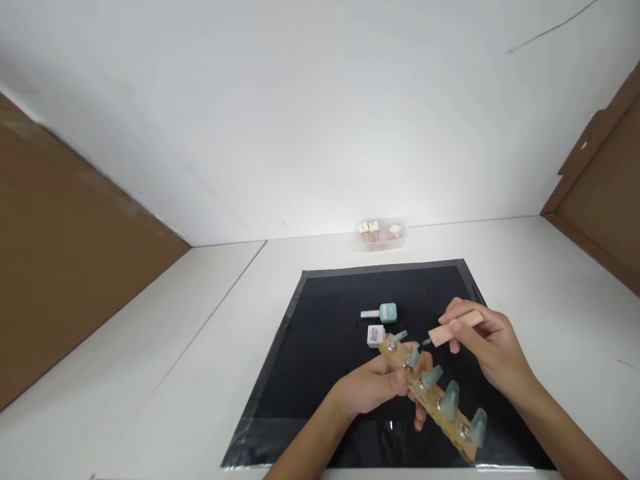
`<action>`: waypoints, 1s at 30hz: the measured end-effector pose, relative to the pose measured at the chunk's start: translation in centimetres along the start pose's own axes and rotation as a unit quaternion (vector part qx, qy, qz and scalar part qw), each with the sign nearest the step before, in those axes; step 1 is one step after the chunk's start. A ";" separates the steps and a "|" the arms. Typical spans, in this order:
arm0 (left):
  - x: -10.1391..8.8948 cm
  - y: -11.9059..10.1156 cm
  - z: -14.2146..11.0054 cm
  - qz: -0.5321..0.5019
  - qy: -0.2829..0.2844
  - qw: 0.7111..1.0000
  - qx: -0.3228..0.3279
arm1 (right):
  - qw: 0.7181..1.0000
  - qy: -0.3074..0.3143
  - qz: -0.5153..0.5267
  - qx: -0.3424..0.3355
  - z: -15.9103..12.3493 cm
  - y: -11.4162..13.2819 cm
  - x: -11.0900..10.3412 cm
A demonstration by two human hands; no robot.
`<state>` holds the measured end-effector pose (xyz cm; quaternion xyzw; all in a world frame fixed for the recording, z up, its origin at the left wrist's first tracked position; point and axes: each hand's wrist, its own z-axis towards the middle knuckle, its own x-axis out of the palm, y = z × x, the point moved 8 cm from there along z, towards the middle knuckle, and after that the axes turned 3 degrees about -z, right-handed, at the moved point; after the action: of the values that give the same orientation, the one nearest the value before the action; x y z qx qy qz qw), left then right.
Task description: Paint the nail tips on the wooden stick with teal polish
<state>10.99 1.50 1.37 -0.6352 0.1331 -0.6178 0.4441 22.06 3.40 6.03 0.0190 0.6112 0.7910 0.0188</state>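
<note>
My left hand [367,388] is closed around a wooden nail-tip stand [431,403], held tilted above the black mat. Along the stand, several green false nails [450,400] are fixed on round metal mounts. In a pinch, my right hand [495,347] holds a nail polish brush [456,328] by its pale pink handle. The dark bristle end is at or very near the second false nail [413,359] from the far end; contact is hard to tell. Just beyond the stand is a white square nail polish bottle [376,336] with a purple design.
A teal nail polish bottle [389,313] with a silvery cap lies on the black mat [320,373]. Behind the mat, a clear plastic tray [381,244] holds several pink-and-white items. A white wall [300,120] closes the back, with brown cardboard panels [75,253] at both sides.
</note>
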 end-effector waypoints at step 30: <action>0.1 -0.4 0.0 0.037 -0.037 0.999 0.000 | 0.991 -0.104 -0.061 0.061 0.5 0.7 -1.8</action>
<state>10.87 1.63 1.76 -0.6525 0.1400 -0.5769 0.4710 23.92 3.61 6.79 0.0648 0.6531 0.7434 0.1289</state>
